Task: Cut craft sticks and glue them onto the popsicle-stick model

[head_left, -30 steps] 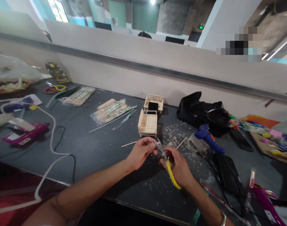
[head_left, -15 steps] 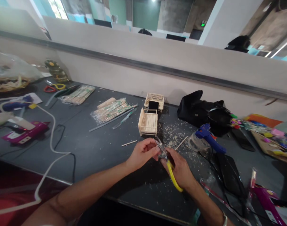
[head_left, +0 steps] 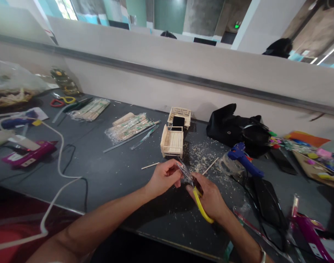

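My right hand (head_left: 210, 193) is wrapped round yellow-handled scissors (head_left: 202, 209), whose metal blades point up and left toward my left hand. Beside the blades, my left hand (head_left: 166, 174) is closed in a pinch, and what its fingers hold is too small to make out. Just beyond both hands stands a miniature bed-like frame (head_left: 172, 142) built from pale wooden sticks. Behind it is a second small stick structure (head_left: 180, 114) with a lattice back and a dark rectangular object (head_left: 178, 122). Loose sticks lie on either side, one (head_left: 150, 166) left and one (head_left: 210, 166) right.
Wood crumbs (head_left: 201, 155) litter the dark table right of the frame. Bagged sticks (head_left: 131, 128) lie to the left. A blue glue gun (head_left: 245, 160), a black bag (head_left: 235, 128) and cables are at right. A purple glue gun (head_left: 31, 154) and white cord (head_left: 64, 160) are at left.
My left hand has drawn slightly left, away from my right hand, and more of the scissor blades shows between them. The objects on the table stay where they were.
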The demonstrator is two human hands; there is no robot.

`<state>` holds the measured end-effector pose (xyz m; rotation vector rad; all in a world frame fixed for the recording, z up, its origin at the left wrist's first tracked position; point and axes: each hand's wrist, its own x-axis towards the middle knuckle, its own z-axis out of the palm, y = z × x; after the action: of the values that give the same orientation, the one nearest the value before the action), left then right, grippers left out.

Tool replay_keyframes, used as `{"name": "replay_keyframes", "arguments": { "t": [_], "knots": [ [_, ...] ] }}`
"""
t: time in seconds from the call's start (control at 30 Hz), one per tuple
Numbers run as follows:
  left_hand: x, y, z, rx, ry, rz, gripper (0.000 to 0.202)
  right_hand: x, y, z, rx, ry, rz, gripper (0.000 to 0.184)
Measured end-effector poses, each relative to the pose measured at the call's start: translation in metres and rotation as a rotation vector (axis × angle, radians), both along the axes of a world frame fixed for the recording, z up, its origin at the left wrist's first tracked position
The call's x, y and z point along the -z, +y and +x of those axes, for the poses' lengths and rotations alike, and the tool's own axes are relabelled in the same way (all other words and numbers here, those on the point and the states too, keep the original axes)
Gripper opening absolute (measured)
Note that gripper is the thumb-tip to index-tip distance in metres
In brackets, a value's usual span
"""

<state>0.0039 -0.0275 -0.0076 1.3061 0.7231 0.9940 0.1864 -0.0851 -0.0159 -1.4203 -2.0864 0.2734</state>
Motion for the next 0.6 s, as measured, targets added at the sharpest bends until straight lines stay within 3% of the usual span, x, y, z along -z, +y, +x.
{"name": "replay_keyframes", "arguments": {
  "t": [0.3, 0.6],
  "knots": [
    [-0.0002, 0.0018, -0.0019, -0.015, 0.133, 0.105, 0.02, 0.0017, 0.0006, 0.0032, 0.026, -0.033, -0.012, 0.026],
    [0.002, -0.0015, -0.0037, -0.009, 0.14, 0.213, 0.028, -0.0003, -0.0014, 0.0022, -0.01, 0.019, -0.068, 0.031]
  ]
}}
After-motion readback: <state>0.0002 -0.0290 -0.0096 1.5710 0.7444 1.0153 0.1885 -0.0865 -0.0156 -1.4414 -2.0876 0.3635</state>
